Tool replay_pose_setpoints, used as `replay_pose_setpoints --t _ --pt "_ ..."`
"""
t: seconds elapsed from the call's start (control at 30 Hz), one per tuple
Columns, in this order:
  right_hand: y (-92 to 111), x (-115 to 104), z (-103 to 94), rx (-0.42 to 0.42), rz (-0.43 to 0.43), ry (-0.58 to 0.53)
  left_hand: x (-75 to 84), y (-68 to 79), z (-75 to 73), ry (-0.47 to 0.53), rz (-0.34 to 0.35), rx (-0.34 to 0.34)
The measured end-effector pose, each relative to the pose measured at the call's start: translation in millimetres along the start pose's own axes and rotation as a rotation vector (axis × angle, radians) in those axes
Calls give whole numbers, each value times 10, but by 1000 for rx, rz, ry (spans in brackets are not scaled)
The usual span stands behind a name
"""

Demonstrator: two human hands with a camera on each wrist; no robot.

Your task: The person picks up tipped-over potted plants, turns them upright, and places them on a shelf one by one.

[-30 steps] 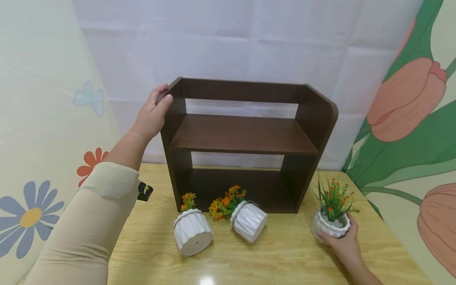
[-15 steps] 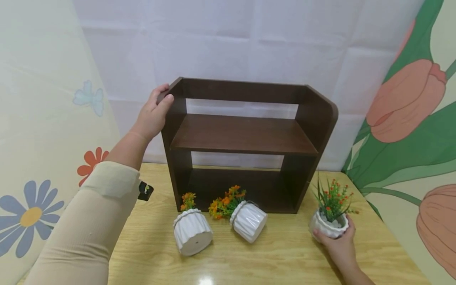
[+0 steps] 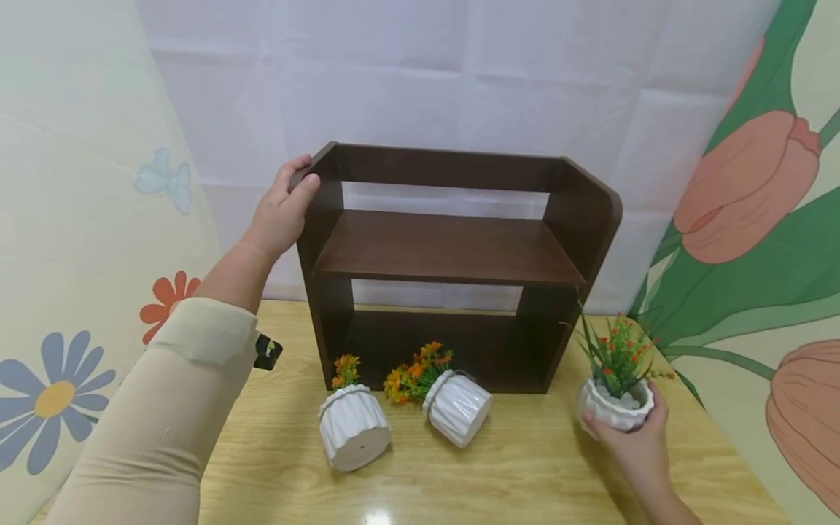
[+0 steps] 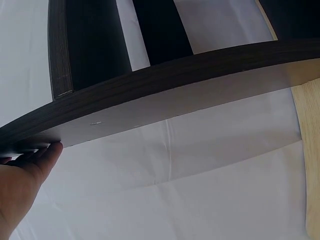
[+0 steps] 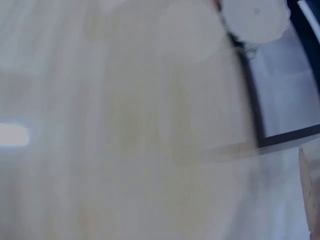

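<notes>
My left hand (image 3: 278, 211) grips the upper edge of the left side panel of a dark brown two-tier shelf (image 3: 453, 248). In the left wrist view, fingers (image 4: 47, 157) lie against that panel's outer face. At the right, my right hand (image 3: 633, 448) holds a white ribbed flowerpot (image 3: 613, 408) with green leaves and small red flowers, thumb on its near side. The pot stays roughly upright, apparently just above the table. Two other white flowerpots lie tipped over before the shelf: the left one (image 3: 354, 430) and the middle one (image 3: 458, 408), both with orange flowers.
The shelf stands on a light wood table (image 3: 525, 474) near a white cloth backdrop (image 3: 420, 73). Painted flower panels (image 3: 741, 189) flank the table on both sides. A small black object (image 3: 267, 352) shows beside the left sleeve (image 3: 170, 394).
The flowerpot in my right hand first shifts slightly left, then rises a little and moves right, its leaves swaying. My left hand, the shelf and both tipped flowerpots stay put.
</notes>
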State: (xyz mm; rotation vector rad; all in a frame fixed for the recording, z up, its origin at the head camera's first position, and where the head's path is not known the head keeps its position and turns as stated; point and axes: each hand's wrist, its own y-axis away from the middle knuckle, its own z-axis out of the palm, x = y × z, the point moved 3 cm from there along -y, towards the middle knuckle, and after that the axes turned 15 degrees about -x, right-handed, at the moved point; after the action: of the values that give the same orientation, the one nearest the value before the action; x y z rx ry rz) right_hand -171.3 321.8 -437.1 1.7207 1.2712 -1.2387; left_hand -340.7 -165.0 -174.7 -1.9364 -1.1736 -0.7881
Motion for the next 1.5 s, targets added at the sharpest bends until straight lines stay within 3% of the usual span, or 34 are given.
replay_pose_setpoints --t 0.27,0.57,0.97,1.3,1.5 --pt "159 -447 -9 165 -62 -44 6 -5 8 -4 -4 1" --pt "307 -934 146 268 -141 -16 22 -5 23 10 5 -5" --pt "330 -1507 367 272 -199 14 2 -2 31 15 1 -4" --pt "184 -1840 527 316 -306 83 14 12 34 24 4 3" --pt "71 -2006 618 315 -309 108 14 13 36 22 6 10"
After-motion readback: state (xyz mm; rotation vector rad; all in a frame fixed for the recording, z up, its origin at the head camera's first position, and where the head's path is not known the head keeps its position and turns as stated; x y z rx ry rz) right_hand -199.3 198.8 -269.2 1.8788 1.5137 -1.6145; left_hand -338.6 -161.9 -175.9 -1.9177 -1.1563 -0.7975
